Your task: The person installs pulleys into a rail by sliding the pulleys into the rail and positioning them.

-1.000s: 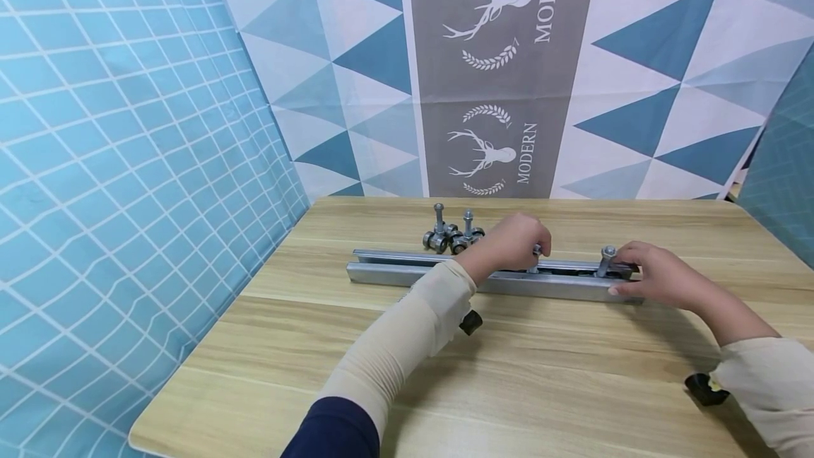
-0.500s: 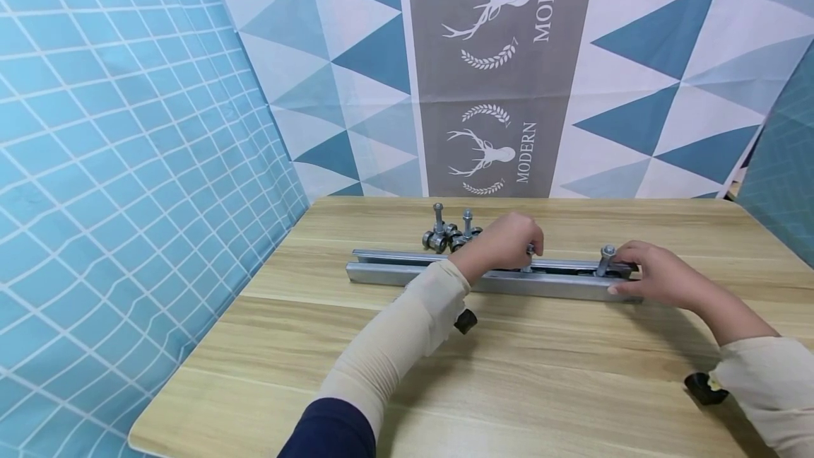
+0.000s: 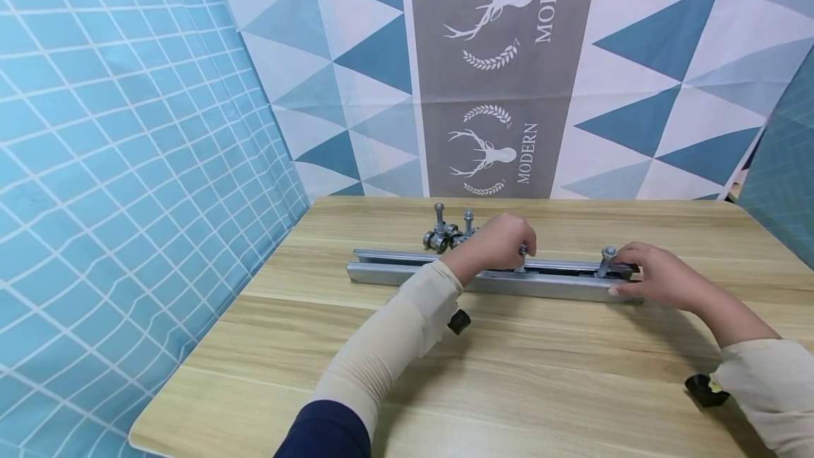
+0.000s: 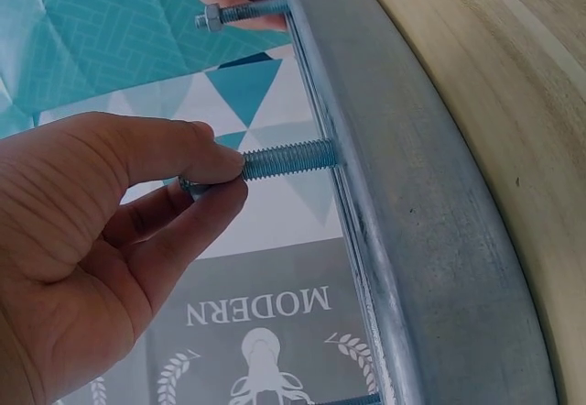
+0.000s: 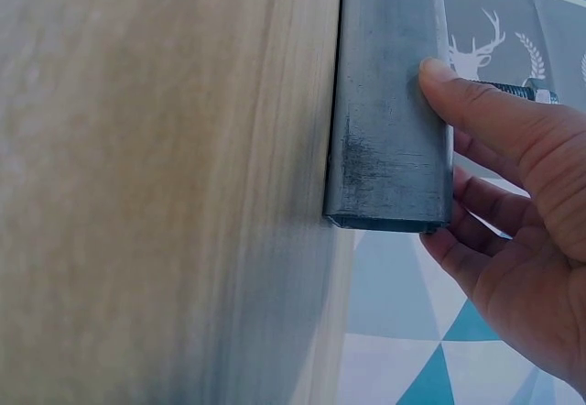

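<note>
A grey metal rail (image 3: pixel 540 286) with a slot along its top lies across the table. My left hand (image 3: pixel 499 242) pinches the top of a threaded bolt (image 4: pixel 291 160) between thumb and fingers; the bolt stands up out of the slot, and its lower end is hidden inside the rail. At the rail's right end, my right hand (image 3: pixel 664 278) grips the walls, thumb on the near side (image 5: pixel 389 130) and fingers beyond. Just left of that hand, a second bolt with a nut (image 3: pixel 606 260) rises from the slot, leaning slightly.
Behind the rail stand two roller trolleys, one with its bolt upright (image 3: pixel 439 226) and another (image 3: pixel 468 221) partly covered by my left hand. The wooden table (image 3: pixel 572 380) reaches back to a patterned cloth (image 3: pixel 496 112). Blue tiled cloth (image 3: pixel 127 161) hangs at the left.
My left hand has slid a short way left along the rail, taking the pinched bolt with it. The right hand stays on the rail's end, and the rail keeps its place.
</note>
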Tool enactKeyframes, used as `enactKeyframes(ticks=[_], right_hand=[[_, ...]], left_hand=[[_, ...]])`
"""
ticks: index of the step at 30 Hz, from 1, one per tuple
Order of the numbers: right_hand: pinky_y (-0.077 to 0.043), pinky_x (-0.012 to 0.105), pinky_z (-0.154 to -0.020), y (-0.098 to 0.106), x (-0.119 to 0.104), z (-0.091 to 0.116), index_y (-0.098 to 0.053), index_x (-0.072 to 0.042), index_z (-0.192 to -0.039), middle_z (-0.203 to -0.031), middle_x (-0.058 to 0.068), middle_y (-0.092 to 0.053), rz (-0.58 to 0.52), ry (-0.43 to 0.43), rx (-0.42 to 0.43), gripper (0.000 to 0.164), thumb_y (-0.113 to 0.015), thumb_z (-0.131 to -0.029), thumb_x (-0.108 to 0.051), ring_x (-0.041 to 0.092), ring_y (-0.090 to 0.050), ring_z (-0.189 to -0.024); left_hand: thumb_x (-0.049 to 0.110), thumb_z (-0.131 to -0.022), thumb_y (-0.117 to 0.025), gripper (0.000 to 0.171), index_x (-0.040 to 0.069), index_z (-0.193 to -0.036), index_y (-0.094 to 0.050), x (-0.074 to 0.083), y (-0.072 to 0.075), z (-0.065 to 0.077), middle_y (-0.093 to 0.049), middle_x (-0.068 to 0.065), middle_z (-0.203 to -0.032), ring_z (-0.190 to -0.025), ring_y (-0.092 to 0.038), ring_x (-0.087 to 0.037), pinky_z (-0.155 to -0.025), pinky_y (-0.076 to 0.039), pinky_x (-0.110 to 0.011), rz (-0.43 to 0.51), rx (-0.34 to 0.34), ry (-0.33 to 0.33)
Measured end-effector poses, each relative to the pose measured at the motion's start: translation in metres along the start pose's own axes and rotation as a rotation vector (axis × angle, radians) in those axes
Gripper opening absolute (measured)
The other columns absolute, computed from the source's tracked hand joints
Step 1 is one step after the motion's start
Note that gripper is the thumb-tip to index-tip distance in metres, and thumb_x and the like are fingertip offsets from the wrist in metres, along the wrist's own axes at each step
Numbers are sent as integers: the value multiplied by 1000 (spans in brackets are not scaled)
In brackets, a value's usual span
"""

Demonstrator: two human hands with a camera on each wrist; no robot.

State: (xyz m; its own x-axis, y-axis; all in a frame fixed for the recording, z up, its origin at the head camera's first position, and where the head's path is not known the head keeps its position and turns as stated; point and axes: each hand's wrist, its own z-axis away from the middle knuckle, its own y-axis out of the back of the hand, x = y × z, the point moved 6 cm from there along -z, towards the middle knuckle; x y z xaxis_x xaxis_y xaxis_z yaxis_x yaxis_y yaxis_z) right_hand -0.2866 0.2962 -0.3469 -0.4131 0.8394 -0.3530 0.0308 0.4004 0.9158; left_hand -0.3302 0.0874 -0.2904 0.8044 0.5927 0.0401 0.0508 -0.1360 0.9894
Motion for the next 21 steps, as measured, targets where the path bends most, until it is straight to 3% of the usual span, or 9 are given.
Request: enactKeyframes(ticks=[10,21], right_hand=[[-49,58,-81,0,-1,0,-62,11,-116,-116,30,-58,1,-6,-2,56,-82,-76,-24,47,-56,-105],[-48,58,-82,1,-1,0,-62,11,-116,-116,29,-58,-6,-7,-4,56,-81,-77,-24,47,-56,-105]], left_hand=[[-1,-75,-67,28,16,-94,-78,1,4,4,-72,9,-94,-90,-63,-4,-79,-48,-15,5,-4,-16],[-5,-75,-63,40,11,-110,-75,-1,14,11,-71,4,-108,-101,-64,-10,-85,-47,-17,18,-57,-61]])
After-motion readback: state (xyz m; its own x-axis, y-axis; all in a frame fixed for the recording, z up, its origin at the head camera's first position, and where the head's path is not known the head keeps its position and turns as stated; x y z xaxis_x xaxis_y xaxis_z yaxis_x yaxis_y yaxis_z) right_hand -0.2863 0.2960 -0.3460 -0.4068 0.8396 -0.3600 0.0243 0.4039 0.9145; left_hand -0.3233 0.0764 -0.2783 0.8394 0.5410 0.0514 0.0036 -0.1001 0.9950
